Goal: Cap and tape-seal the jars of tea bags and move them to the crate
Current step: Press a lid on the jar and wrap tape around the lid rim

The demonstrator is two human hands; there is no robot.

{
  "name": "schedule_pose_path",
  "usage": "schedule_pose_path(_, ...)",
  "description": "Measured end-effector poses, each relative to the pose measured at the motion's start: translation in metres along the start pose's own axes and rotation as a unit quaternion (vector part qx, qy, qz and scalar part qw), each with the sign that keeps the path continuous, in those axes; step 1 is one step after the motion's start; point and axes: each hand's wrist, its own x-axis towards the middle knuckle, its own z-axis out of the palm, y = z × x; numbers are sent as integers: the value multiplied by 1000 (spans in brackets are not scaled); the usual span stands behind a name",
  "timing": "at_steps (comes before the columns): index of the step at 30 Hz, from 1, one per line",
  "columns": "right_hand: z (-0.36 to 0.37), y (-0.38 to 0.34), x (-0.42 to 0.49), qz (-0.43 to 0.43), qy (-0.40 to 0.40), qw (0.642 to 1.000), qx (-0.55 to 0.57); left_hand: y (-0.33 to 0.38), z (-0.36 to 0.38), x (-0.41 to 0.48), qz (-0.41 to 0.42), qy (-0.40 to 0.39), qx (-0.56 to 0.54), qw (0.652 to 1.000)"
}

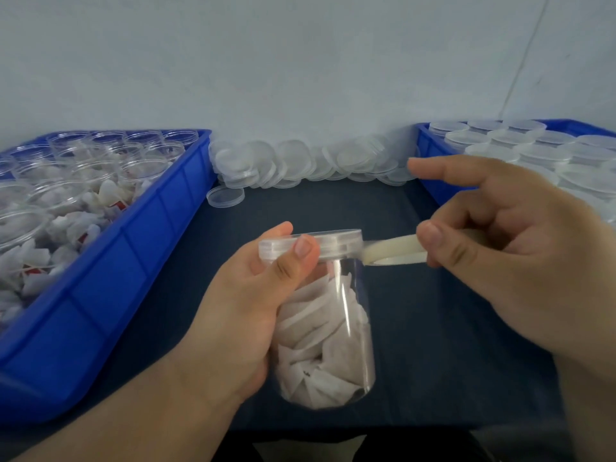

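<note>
A clear plastic jar full of white tea bags is held above the dark table in the middle of the head view. My left hand grips its upper part, thumb pressed on the clear cap. My right hand holds a small roll of pale tape, thumb on the roll, index finger pointing out to the left. The tape runs from the roll to the right side of the cap's rim.
A blue crate at the left holds several open jars of tea bags. A blue crate at the back right holds several capped jars. Loose clear caps are piled along the wall, one cap lying apart.
</note>
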Motion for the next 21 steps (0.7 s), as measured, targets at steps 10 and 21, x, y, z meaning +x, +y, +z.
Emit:
schedule_pose_path(10,21,7,-3,24,53,996,-71,-2,4,-8,17,-23,-6,1000)
schedule_pose_path(21,40,12,-3,15,36,996,-83,1,-2,-7,-23,-80,-29,996)
